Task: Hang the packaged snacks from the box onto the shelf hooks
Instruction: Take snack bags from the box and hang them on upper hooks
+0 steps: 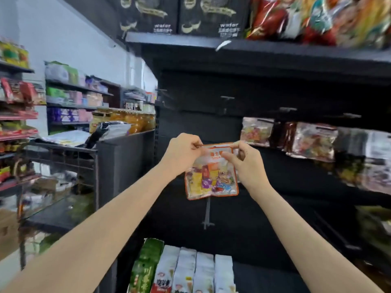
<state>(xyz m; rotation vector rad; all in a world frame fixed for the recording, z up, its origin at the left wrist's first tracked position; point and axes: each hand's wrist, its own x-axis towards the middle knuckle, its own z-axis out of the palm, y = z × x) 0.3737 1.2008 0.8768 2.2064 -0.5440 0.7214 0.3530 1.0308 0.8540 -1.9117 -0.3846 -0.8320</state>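
An orange-edged snack packet (211, 178) with colourful sweets hangs in the air before the black shelf back. My left hand (182, 153) pinches its top left corner. My right hand (243, 163) pinches the top right edge, thumb across the label. A bare black hook (208, 214) juts out just below the packet. More bare hooks (227, 98) sit higher on the panel. Several hung snack bags (313, 142) fill the hooks to the right. The box is out of view.
A black upper shelf (254, 47) carries dark wafer cartons and bright bags. White and green packets (190, 269) stand on the lower shelf. To the left are a dark counter (124, 157) and shelves (74, 102) of goods along the white wall.
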